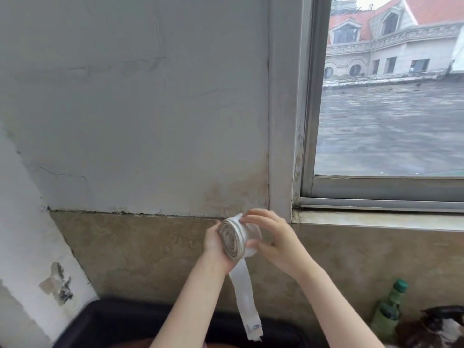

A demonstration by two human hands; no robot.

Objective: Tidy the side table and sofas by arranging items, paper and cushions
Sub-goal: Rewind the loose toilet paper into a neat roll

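- The person is holding a flattened white paper roll (238, 238) up in front of the beige stone wall panel (140, 247), just below the corner where the grey plastered wall (140, 109) meets the aluminium window frame (308, 121).
- The left hand (213, 244) is cupping the roll from behind, its fingers curled around the far side and mostly hidden, so I cannot tell exactly how they are lying.
- The right hand (271, 237) is coming over the top, its fingertips (247, 217) pinching the outer layer while the thumb is pressing in at the roll's near face.
- A loose white tail of paper (244, 292) is hanging straight down from the roll, its printed end dangling over the black rim of the dark bench (113, 320) at the bottom edge.
- My read: the step in hand is winding that tail back on. To do it well, the left hand should be keeping the core steady while the right is feeding the strip on flat and snug, since thin paper looks likely to tear or skew if pulled.
- Containers: two green plastic bottles (389, 312) are standing upright by the bottom right corner, the taller one wearing a green cap; what is in them I cannot tell.
- Beside them a dark crumpled bag (437, 327) is sitting, contents unclear.
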